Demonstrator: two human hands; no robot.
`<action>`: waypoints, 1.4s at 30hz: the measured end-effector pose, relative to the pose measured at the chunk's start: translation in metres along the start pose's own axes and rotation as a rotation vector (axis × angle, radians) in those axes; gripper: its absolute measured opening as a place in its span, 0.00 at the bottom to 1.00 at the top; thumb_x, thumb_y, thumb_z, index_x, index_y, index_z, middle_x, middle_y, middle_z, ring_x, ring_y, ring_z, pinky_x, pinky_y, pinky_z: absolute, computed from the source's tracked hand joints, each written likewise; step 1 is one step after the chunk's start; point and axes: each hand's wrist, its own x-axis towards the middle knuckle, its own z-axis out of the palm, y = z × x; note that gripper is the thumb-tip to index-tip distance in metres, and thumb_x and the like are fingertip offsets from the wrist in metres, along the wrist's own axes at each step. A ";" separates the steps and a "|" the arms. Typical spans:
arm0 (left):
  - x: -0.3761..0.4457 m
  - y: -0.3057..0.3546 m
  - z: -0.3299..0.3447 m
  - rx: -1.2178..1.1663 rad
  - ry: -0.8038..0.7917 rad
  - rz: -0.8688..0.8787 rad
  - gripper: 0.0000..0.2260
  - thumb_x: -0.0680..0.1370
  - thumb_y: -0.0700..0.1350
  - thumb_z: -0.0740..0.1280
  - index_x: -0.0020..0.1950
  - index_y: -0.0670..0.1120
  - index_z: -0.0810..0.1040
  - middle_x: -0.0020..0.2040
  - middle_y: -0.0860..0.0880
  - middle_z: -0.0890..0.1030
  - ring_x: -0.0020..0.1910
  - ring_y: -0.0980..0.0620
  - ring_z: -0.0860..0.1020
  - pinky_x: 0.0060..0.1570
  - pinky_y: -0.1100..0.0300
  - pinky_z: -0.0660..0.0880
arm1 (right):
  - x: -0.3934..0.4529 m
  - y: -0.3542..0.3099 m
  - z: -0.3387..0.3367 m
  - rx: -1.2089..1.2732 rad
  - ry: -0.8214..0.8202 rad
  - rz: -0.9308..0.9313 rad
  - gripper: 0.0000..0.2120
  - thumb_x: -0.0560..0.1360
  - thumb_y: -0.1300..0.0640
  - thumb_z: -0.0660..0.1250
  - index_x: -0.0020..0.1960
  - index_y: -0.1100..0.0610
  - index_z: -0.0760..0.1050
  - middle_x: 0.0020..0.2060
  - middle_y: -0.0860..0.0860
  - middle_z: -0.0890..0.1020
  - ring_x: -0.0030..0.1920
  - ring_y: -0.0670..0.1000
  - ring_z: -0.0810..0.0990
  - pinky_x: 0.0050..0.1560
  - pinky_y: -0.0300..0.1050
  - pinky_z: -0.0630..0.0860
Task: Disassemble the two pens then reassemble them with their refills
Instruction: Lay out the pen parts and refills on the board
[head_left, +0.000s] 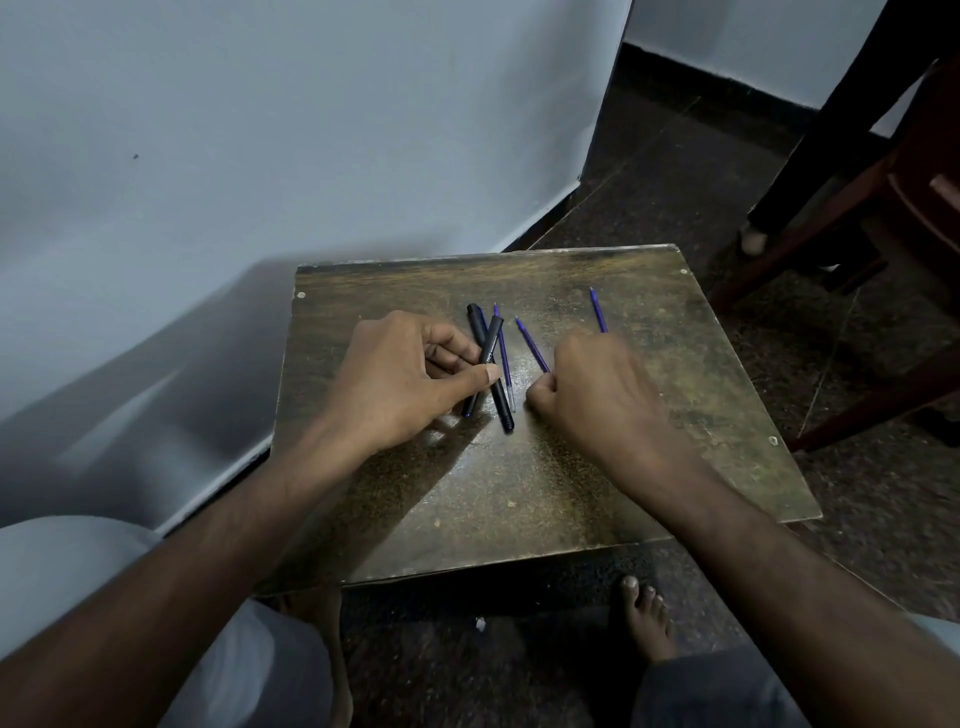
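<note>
On the small worn table (649, 467) the person has both hands down among the pen parts. The left hand (400, 379) rests over two black pens (493, 364) that lie crossed near the middle of the top. Its grip is curled, the thumb pressing against the upper pen's barrel and the fingers tucked beneath on the far side. Whether it has the pen pinched or merely steadied against the table cannot be told for certain.

Just right of the pens a loose blue refill (504, 358) lies on the wood, almost parallel with them. The right hand (597, 400) is closed into a loose fist, its fingertips pinched on the near end of a second blue refill (531, 343), which angles up and away towards the far edge. A third blue refill (598, 310) shows beyond the knuckles, its lower part hidden behind the hand, so whether it is held or lying free cannot be told.

Both pens look whole, barrels and caps joined, so the task appears to be at or near its start, with the spare refills being sorted. The next move probably calls for lifting one pen clear of the other, holding its barrel firmly in one hand, and twisting or pulling its end with the other to free the refill inside.
</note>
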 end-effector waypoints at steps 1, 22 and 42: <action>0.000 0.000 0.000 -0.011 -0.002 -0.004 0.07 0.73 0.50 0.83 0.48 0.53 0.88 0.40 0.55 0.88 0.33 0.62 0.86 0.32 0.63 0.84 | -0.001 -0.002 -0.001 -0.021 -0.014 -0.006 0.17 0.79 0.58 0.66 0.34 0.56 0.65 0.33 0.53 0.69 0.39 0.59 0.76 0.38 0.49 0.68; -0.002 0.005 0.000 0.067 -0.027 0.171 0.09 0.74 0.55 0.81 0.52 0.54 0.90 0.42 0.59 0.88 0.42 0.65 0.86 0.40 0.75 0.79 | 0.003 0.017 -0.023 1.458 0.144 -0.052 0.06 0.83 0.61 0.72 0.56 0.64 0.80 0.45 0.56 0.90 0.43 0.50 0.88 0.48 0.42 0.85; 0.001 0.004 -0.006 0.088 0.006 0.196 0.08 0.75 0.55 0.80 0.52 0.56 0.89 0.42 0.59 0.88 0.41 0.66 0.85 0.40 0.74 0.78 | 0.010 0.013 -0.009 1.191 0.107 -0.171 0.07 0.80 0.56 0.77 0.54 0.58 0.87 0.46 0.54 0.90 0.48 0.50 0.89 0.47 0.42 0.84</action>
